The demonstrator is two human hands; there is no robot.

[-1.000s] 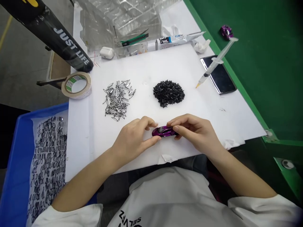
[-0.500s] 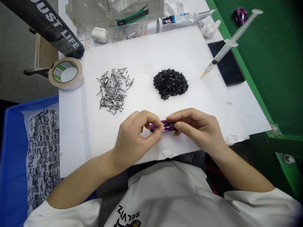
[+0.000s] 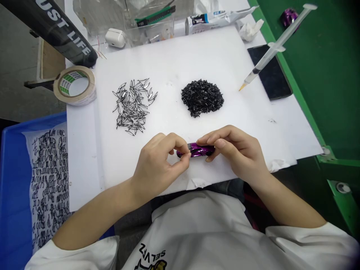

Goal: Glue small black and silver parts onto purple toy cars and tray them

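Your right hand's thumb lifted, baring more of purple toy car — fingers touch it, hold unclear; left hand pinches other end.

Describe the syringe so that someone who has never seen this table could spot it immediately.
Find the big white board, then the dark phone by its right edge. Slanting over that phone is the syringe, a long, see-through barrel. Its thin yellow tip sets it apart from the phone and the printed squeeze tube nearby.
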